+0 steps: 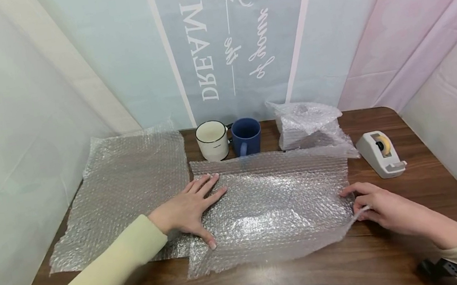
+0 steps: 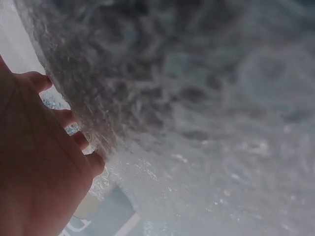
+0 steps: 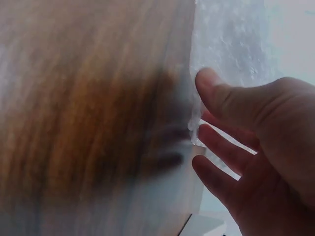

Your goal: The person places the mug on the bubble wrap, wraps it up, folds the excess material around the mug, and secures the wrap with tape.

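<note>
A sheet of clear bubble wrap lies across the middle of the wooden table, its near right corner lifted. Fingers spread, my left hand rests on the sheet's left part. At the right, my right hand pinches the raised corner between thumb and fingers. The right wrist view shows the thumb on one side of the wrap's edge and fingers on the other. In the left wrist view, blurred bubble wrap fills most of the picture beside the left hand.
Another bubble wrap sheet lies at the left, meeting the middle one. Behind stand a white mug and a blue mug. A bubble-wrapped bundle sits at the back right, near a white tape dispenser. Fabric walls surround the table.
</note>
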`<state>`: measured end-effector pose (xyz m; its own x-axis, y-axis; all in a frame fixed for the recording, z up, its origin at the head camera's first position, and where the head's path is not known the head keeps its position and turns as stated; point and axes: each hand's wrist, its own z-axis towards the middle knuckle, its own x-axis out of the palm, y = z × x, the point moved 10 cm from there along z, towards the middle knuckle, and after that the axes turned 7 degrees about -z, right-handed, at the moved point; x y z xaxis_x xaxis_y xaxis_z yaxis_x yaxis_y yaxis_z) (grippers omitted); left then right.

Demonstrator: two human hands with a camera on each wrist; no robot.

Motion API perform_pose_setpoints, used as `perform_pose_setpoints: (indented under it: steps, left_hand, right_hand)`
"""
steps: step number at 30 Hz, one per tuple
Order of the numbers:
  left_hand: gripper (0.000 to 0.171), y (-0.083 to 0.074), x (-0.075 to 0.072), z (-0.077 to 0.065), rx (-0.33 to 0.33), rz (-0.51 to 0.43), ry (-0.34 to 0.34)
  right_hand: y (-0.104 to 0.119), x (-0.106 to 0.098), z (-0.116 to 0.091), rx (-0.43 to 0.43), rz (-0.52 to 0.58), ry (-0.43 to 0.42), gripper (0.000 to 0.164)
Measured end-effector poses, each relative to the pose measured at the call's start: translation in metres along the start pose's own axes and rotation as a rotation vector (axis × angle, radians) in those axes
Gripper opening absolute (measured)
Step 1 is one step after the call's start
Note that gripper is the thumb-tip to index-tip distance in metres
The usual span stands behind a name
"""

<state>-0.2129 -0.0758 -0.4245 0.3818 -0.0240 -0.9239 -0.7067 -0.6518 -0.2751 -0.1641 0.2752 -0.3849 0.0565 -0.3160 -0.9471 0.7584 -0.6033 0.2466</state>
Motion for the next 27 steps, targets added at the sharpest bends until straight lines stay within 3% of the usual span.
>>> perform_pose_setpoints:
  steps: [3, 8, 14, 17, 21, 24, 27]
  left_hand:
    - [0.138, -0.001, -0.001, 0.002, 0.002, -0.007, -0.004]
    - [0.138, 0.0, 0.0, 0.003, -0.014, -0.009, 0.01]
    - [0.138, -0.001, 0.001, 0.003, -0.018, -0.025, 0.023]
    - [0.138, -0.001, 0.001, 0.004, -0.026, -0.026, 0.034]
    - [0.138, -0.001, 0.001, 0.004, -0.04, -0.042, 0.042]
    - [0.138, -0.002, 0.0, 0.002, -0.041, -0.055, 0.039]
    - [0.138, -0.003, -0.001, 0.003, -0.035, -0.056, 0.034]
  right_hand:
    - [-0.003, 0.001, 0.0, 0.028, -0.007, 0.017, 0.045]
    - [-0.005, -0.004, -0.002, 0.003, 0.014, 0.063, 0.051]
    - [-0.004, -0.03, 0.007, 0.029, -0.008, 0.13, 0.054]
    - [0.008, -0.046, 0.029, 0.019, -0.011, 0.115, 0.048]
    - [0.035, -0.062, 0.07, -0.037, 0.005, 0.031, 0.042]
    - [0.052, -0.067, 0.104, -0.069, 0.012, -0.034, 0.038]
    - [0.06, -0.061, 0.136, -0.051, 0.069, -0.036, 0.032]
